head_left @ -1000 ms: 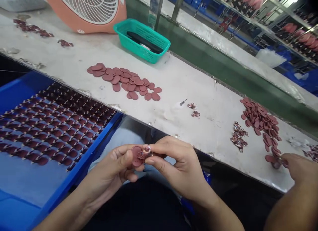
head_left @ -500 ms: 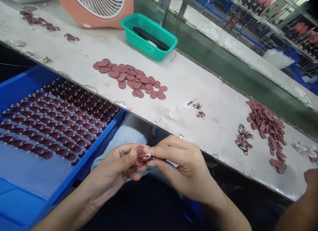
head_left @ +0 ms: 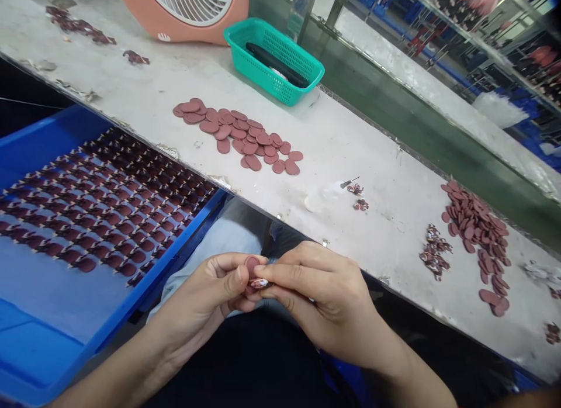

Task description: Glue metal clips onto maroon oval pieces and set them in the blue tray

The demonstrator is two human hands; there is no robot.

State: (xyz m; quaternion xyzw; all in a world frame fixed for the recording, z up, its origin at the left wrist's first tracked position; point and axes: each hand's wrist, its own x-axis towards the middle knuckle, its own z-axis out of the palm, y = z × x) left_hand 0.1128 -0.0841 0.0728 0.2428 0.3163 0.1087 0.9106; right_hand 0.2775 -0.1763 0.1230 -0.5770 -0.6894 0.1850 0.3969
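Note:
Between my two hands, over my lap, is a flat reddish-brown oval disc [head_left: 252, 266]. My left hand [head_left: 219, 285] pinches the disc between thumb and fingers. My right hand [head_left: 319, 288] is closed on a small brown-and-white figurine piece [head_left: 259, 283], pressed against the disc's lower part. Fingertips hide much of both pieces. Beyond my hands, on the bench, lies a loose pile of the same oval discs [head_left: 249, 140]. Two small figurine pieces [head_left: 360, 205] lie near a white dispensing bottle with a needle tip [head_left: 337, 190].
To my left a blue tray [head_left: 48, 326] holds rows of discs with figurine pieces on them. A green basket [head_left: 280, 83] with a black object and an orange fan [head_left: 188, 28] stand at the back. More discs [head_left: 475, 221] and figurine pieces [head_left: 435, 253] lie to the right.
The view has shifted slightly, so the bench things sit further right. My right fingers have pushed in over the disc's face with the figurine piece. At the right edge, another person's arm has mostly left view.

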